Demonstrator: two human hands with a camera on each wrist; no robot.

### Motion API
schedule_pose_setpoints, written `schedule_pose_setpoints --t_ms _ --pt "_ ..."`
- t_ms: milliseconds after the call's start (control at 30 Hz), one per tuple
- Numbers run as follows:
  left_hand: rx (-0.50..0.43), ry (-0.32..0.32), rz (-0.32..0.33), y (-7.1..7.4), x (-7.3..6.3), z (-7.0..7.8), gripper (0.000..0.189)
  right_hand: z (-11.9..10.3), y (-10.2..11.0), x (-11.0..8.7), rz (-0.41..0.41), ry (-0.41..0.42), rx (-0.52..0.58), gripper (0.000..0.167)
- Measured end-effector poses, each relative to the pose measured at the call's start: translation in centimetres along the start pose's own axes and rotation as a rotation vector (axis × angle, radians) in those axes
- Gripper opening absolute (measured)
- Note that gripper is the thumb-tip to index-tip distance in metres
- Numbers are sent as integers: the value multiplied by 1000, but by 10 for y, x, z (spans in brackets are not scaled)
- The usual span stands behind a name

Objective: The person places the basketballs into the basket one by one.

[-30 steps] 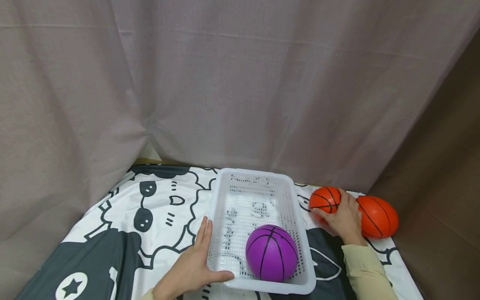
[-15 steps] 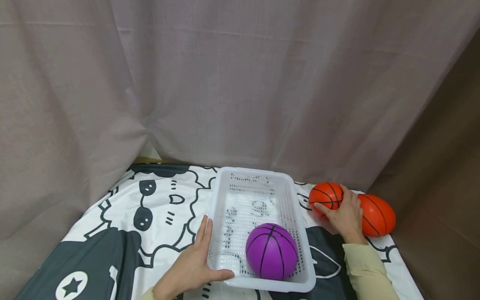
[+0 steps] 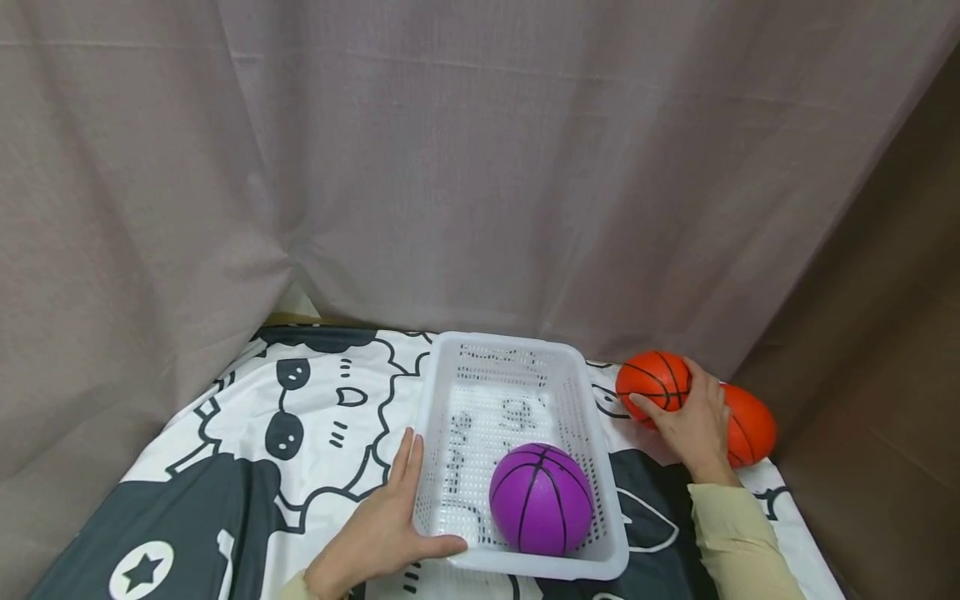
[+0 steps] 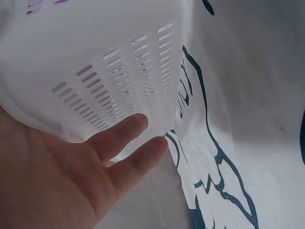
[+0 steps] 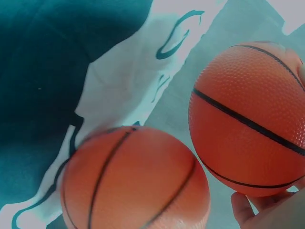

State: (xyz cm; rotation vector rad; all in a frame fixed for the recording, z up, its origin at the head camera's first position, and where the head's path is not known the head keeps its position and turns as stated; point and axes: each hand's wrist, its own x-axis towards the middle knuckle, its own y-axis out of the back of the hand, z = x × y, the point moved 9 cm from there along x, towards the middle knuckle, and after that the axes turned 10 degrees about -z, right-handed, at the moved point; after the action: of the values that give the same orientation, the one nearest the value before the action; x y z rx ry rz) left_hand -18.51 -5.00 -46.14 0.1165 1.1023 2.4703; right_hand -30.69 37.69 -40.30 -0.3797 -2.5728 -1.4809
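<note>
My right hand [image 3: 699, 425] grips an orange toy basketball [image 3: 648, 382] by its right side, with the thumb across the front. In the right wrist view this gripped ball [image 5: 248, 119] is at the right, slightly above a second orange basketball [image 5: 133, 179]. From the head, that second basketball [image 3: 750, 427] is partly hidden behind my right hand. A white perforated plastic basket [image 3: 525, 567] stands at the centre with a purple basketball [image 3: 542, 500] in its near right part. My left hand [image 3: 386, 529] rests against the basket's near left corner, fingers straight, thumb along the front rim.
A white and dark grey cartoon-print cloth [image 3: 322, 450] covers the table. Grey-brown curtain fabric [image 3: 450, 183] hangs directly behind the table, and a darker brown drape [image 3: 877, 400] borders the right side.
My right hand has raised the gripped orange basketball slightly, away from me. The second orange basketball has rolled left, closer behind the hand. The left hand stays at the basket corner.
</note>
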Motion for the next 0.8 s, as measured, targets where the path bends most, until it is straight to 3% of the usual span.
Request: schedule_pose_setpoints --t_ms 800 --pt "10 15 1 0 -1 -2 139 -60 30 -11 41 108 96 98"
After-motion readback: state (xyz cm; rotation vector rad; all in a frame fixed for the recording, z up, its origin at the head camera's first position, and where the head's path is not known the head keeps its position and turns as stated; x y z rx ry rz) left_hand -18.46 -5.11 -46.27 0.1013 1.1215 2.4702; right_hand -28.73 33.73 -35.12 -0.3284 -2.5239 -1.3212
